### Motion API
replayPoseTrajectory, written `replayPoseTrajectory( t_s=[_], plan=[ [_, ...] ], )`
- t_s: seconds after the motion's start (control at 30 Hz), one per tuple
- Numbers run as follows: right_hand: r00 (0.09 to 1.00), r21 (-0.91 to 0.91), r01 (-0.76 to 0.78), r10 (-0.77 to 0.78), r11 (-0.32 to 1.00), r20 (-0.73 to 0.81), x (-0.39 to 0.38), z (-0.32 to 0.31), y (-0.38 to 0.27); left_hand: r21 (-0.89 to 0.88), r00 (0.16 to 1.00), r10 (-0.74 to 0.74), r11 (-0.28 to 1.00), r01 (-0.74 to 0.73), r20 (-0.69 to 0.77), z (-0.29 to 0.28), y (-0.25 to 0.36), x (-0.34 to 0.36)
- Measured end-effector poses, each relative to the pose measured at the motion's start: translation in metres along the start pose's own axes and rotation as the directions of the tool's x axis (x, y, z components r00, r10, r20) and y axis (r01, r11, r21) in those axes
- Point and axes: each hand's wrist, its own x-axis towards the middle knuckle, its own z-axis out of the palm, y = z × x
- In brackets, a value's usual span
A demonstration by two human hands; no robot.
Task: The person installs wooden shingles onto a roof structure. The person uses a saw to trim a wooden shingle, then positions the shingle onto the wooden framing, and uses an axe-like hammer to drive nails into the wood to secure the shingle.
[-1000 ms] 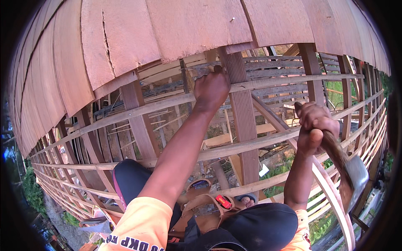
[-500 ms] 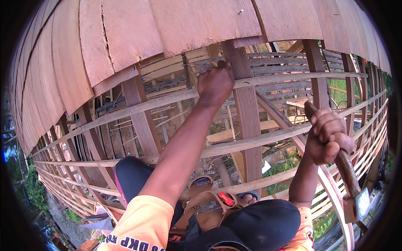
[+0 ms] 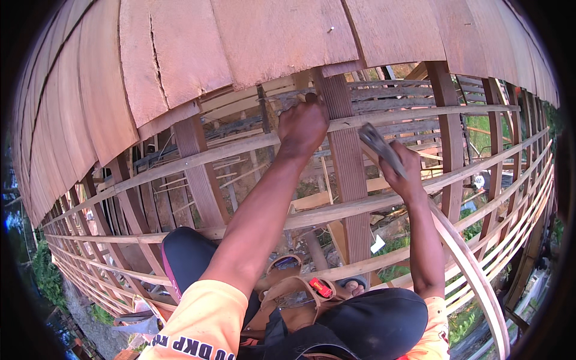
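Note:
My left hand point(image 3: 304, 127) is closed in a fist round a thin wooden batten point(image 3: 246, 146), right beside a thick brown rafter point(image 3: 349, 174). Part of its grip is hidden behind the knuckles. To the right, my right hand point(image 3: 403, 171) grips a hammer point(image 3: 379, 144), whose head points up and left toward the place where batten and rafter cross. The hammer is slightly smeared by motion and does not touch the wood as far as I can see. Above both hands, the lower edges of the reddish wooden shingles point(image 3: 276, 36) overhang the frame.
Several more battens cross the rafters point(image 3: 201, 171) with open gaps, and ground and timber show far below. A brown tool pouch point(image 3: 276, 294) with a red box point(image 3: 321, 287) sits between my legs. A curved strip of wood point(image 3: 474, 273) runs along the right. One nail point(image 3: 330, 29) sticks out of a shingle.
My right hand has swung the hammer from the far right inward and left, its head now near the rafter. My left hand keeps its grip on the batten.

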Motion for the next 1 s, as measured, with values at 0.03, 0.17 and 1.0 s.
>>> replayPoseTrajectory(
  t_s=[0.03,0.17,1.0],
  plan=[
    [0.916,-0.138,-0.291,0.317,0.947,0.245,-0.001,0.004,0.024,-0.014,1.0,-0.006,1.0,0.006,-0.002,0.001,0.003,0.0],
    [0.994,0.021,0.085,-0.083,0.996,-0.067,0.009,0.004,-0.02,0.047,0.999,-0.039,0.998,0.038,0.016,0.003,-0.021,-0.002],
    [0.968,-0.152,-0.155,0.181,0.976,0.174,0.007,0.003,-0.003,0.007,1.0,-0.002,1.0,0.002,0.013,0.005,-0.008,-0.006]
  ],
)
